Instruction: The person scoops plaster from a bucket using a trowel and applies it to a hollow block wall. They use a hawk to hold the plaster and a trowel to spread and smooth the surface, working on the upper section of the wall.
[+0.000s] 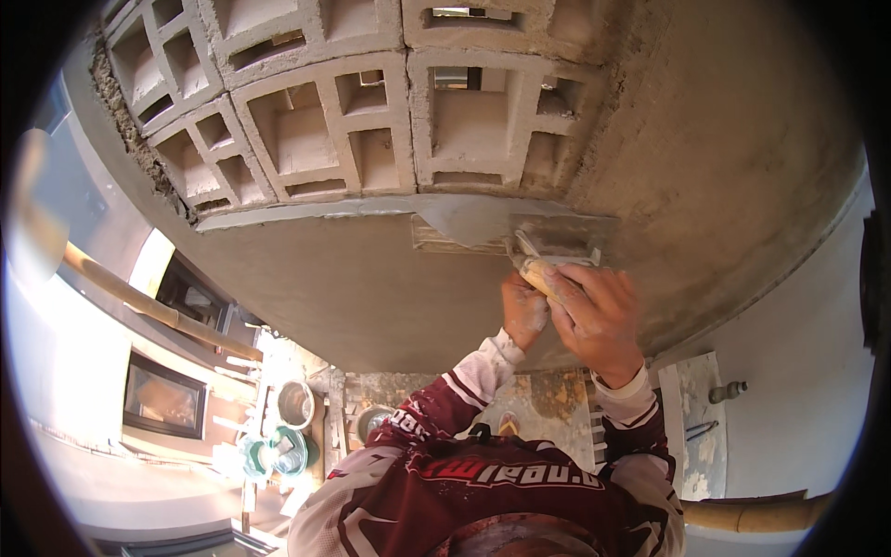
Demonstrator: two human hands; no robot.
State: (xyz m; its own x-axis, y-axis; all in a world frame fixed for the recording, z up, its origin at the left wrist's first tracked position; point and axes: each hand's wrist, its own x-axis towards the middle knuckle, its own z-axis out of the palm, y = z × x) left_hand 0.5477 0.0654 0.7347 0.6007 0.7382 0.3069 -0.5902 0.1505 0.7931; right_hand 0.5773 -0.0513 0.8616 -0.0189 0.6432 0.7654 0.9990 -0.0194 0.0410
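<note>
My right hand (pixel 599 316) is wrapped round the wooden handle (pixel 540 275) of a plastering trowel (pixel 566 234), its metal blade lying against the wall just under the block screen. Close beside it, my left hand (pixel 525 311) is closed in a fist below the handle; what it grips, if anything, is hidden. Wet grey plaster (pixel 469 219) covers the upper left of the flat metal and touches the wall. A pale strip of fresh plaster (pixel 306 212) runs along the bottom edge of the blocks.
Openwork concrete blocks (pixel 408 121) fill the upper wall, with smooth grey render (pixel 325 278) below. Bamboo poles (pixel 158 306) cross at left and lower right. Down at the left stand buckets (pixel 295 406) and a greenish tub (pixel 278 453). A stained board (pixel 701 427) lies at the right.
</note>
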